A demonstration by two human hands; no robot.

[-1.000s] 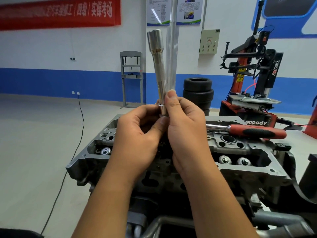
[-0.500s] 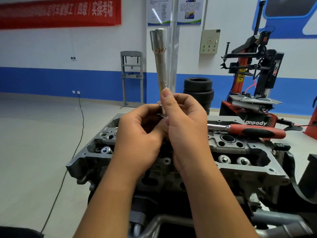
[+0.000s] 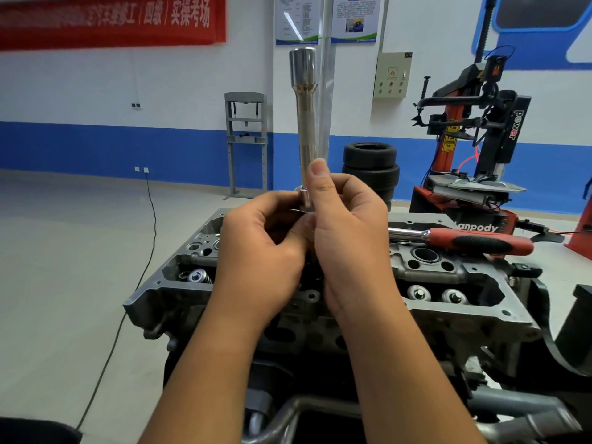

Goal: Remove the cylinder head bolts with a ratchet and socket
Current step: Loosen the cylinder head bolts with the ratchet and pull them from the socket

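Both hands grip the base of a long extension (image 3: 306, 136) w/ the socket end up, held upright above the cylinder head (image 3: 455, 283); left hand (image 3: 259, 251) pinches the bottom piece, right hand (image 3: 346, 232) steadies the shaft, prob. assembling the tool. Ratchet (image 3: 464, 240) lies on the head's far side, within reach; bolts can't be made out.

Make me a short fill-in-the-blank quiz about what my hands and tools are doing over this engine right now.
1. Both hands, left hand and right hand, hold a long metal extension that stands ____.
2. The ratchet with the ____ handle lies on the cylinder head.
3. The ratchet lies to the ____ of the hands.
4. A stack of ____ stands by the blue wall band.

Missing words: upright; red; right; tires
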